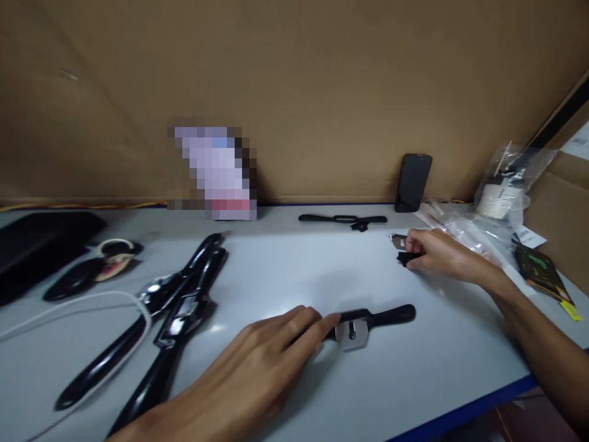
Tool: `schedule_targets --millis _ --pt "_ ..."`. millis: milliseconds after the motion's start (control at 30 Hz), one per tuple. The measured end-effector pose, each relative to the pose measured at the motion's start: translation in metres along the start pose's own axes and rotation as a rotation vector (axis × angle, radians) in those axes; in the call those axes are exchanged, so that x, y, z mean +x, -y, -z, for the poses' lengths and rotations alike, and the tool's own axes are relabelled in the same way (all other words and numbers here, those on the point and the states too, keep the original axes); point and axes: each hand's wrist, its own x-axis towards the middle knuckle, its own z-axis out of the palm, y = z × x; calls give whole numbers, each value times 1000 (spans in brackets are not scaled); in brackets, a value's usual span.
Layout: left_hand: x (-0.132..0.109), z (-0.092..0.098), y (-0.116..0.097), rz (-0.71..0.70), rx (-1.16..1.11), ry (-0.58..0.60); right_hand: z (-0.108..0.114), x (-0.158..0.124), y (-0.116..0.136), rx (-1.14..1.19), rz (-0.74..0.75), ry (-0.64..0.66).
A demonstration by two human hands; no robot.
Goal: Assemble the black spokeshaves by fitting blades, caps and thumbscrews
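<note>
My left hand (280, 344) is closed on one handle of a black spokeshave (393, 315) lying low over the table. A silver blade (353, 334) with a slot sits on its middle, a dark screw showing in the slot. Farther right, my right hand (430, 253) pinches a small black cap piece (405, 258) at the table surface. Just behind those fingertips lies another slotted metal blade (398, 242), with small bright hardware at its left end. A bare black spokeshave body (345, 218) rests near the back wall, a second black cap piece (360, 226) in front of it.
Two larger glossy black spokeshaves (184, 313) lie at left, crossed by a white cable (110, 294). Beside them is a black mouse-shaped object (73, 279). A phone (413, 183) leans on the cardboard wall (322, 92). Plastic bags (478, 230) and a dark packet (543, 270) sit at right.
</note>
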Motion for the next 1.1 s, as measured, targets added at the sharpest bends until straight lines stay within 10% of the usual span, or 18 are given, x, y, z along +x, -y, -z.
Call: schedule_targets --millis 400,700,1100 --pt "-3 -8 1 97 -189 -13 -34 -61 69 194 776 -414" --pt "-4 -9 2 109 -182 17 -31 -51 69 729 398 -93" --pt "0 -7 0 97 -179 5 -48 -47 76 570 552 -17"
